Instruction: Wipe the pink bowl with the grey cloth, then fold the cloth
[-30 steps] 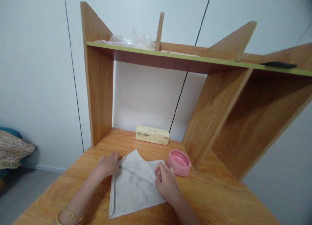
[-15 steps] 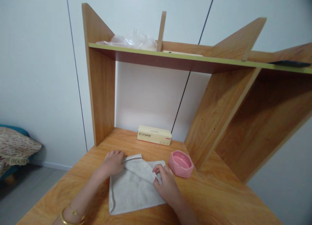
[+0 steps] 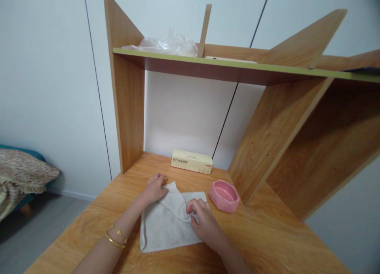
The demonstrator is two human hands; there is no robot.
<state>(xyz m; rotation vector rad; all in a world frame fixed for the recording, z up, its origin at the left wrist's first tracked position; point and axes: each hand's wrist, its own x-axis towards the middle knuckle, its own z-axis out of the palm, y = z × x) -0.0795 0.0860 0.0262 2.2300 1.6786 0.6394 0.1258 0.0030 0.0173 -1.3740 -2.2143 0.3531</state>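
A light grey cloth [image 3: 166, 230] lies partly folded on the wooden desk, with a loose flap turned across its upper part. My right hand [image 3: 204, 222] pinches the flap's edge near the cloth's right side, thumb against bent fingers. At the upper left of the cloth, my left hand [image 3: 156, 188] rests with fingers stretched out and apart, the thumb side touching the cloth's edge. Its far fingertips reach over the bare wood. Part of the cloth's left edge is hidden under the left hand and wrist.
Right of the cloth sits a pink angular ashtray-like dish [image 3: 224, 197]. A cream box [image 3: 191, 162] stands behind, near the wall. Overhead, the shelf [image 3: 225, 64] carries a clear plastic bag [image 3: 169, 44]. An upright panel [image 3: 276, 135] rises behind the dish. A patterned throw [image 3: 25, 171] is at far left.
My left hand has shifted right along the cloth's upper edge, and the flap there is bunched narrower. My right hand still pinches its edge. The whole view has shifted slightly.
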